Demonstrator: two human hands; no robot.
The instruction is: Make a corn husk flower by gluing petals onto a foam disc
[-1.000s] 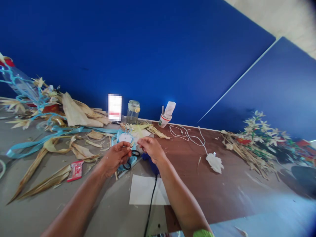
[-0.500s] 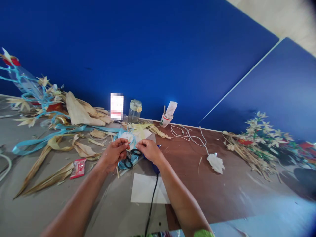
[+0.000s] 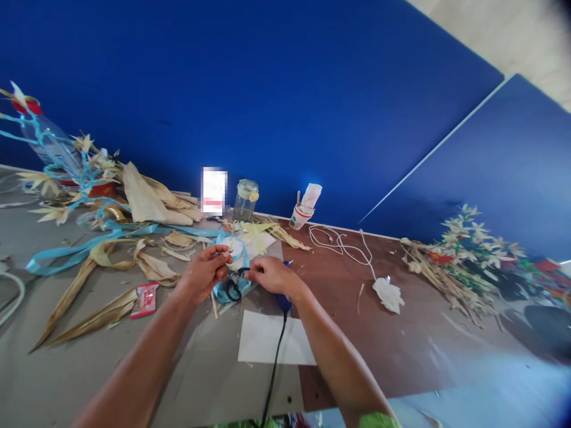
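My left hand [image 3: 209, 270] is pinched, fingers pressed together on something small and pale that I cannot make out. Just to its right, my right hand [image 3: 272, 274] is closed beside the handle of the black scissors [image 3: 232, 290]; whether it grips them or something tiny is hidden. The scissors lie over blue ribbon [image 3: 245, 286] between the two hands. Behind the hands sits a white ribbon roll [image 3: 232, 248] with pale husk strips [image 3: 259, 232]. A blue tool [image 3: 284, 302] with a black cord lies partly under my right wrist.
Dried husks [image 3: 147, 199], a leaning plastic bottle [image 3: 56, 148] and a red packet [image 3: 145, 299] are on the left. A jar [image 3: 244, 201] and a paper cup [image 3: 300, 217] stand at the blue wall. White paper [image 3: 272, 339] lies in front; white flowers [image 3: 468, 244] are at right.
My right hand has moved down slightly toward the scissors' handle, and the gap between my hands shows more of the ribbon roll. The view has shifted a little.
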